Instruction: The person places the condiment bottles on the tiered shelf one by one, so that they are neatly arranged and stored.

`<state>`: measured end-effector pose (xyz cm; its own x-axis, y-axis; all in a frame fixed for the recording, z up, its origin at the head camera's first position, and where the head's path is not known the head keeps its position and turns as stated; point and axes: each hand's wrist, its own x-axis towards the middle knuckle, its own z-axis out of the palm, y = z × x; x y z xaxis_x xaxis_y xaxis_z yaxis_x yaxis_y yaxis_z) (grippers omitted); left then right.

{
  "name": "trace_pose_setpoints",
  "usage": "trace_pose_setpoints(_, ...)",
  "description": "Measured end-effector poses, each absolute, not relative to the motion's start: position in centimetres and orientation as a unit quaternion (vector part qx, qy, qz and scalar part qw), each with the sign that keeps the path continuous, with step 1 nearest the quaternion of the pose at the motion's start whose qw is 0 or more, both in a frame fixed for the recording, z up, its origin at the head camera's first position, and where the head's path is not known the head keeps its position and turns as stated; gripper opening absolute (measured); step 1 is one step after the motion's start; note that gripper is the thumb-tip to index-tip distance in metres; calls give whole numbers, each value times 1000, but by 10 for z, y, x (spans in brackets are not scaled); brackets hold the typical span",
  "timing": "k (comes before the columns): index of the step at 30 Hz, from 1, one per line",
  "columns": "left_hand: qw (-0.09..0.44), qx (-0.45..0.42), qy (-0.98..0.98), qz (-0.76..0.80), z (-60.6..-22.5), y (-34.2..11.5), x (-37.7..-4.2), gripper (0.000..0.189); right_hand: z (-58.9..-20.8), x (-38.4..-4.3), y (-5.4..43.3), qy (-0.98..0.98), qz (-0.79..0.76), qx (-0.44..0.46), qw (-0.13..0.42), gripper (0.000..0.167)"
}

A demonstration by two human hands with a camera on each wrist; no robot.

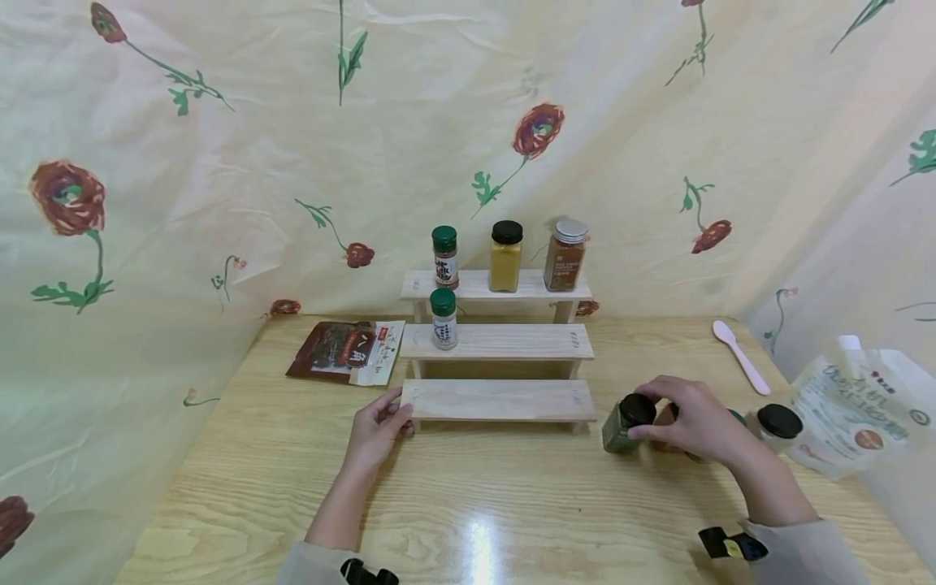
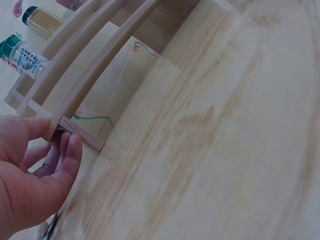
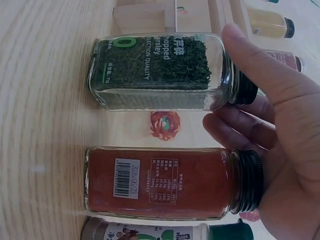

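Observation:
My left hand [image 1: 376,432] grips the left end of the lowest step of a three-tier wooden rack [image 1: 500,398], thumb on top and fingers curled below. My right hand [image 1: 695,418] holds a glass jar of chopped parsley [image 3: 155,70] near its black cap, between thumb and fingers. The parsley jar stands to the right of the rack. Beside it is a jar of red powder [image 3: 165,182] with a black cap, mostly behind my hand in the head view. A green-capped bottle [image 3: 150,231] shows at the bottom edge of the right wrist view.
On the top tier stand a green-capped bottle [image 1: 445,258], a yellow powder jar [image 1: 505,264] and a silver-capped jar [image 1: 565,262]. Another green-capped bottle [image 1: 444,325] is on the middle tier. A brown packet [image 1: 340,352] lies left; a pink spoon [image 1: 742,357], black-capped jar [image 1: 779,424] and white pouch [image 1: 855,414] are right.

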<state>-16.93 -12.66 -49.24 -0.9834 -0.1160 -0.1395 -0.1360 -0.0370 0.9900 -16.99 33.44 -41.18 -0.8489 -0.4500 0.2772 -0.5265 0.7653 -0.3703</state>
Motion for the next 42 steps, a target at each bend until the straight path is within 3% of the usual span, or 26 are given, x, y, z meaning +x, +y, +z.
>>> trace_pose_setpoints(10,9,-95,691,716,-489,-126,-168,47,-411,-168,334,-930,226,272,105,43)
trace_pose_setpoints(20,4,-93,690,718,-490,-126,-169,46,-398,-177,329,-906,250,282,193,41)
trace_pose_setpoints(31,1,-92,692,716,-490,-127,-170,46,-375,-190,319,-908,297,216,200,37)
trace_pose_setpoints(42,9,-96,691,716,-491,-126,-169,47,-364,-202,305,-903,313,206,212,37)
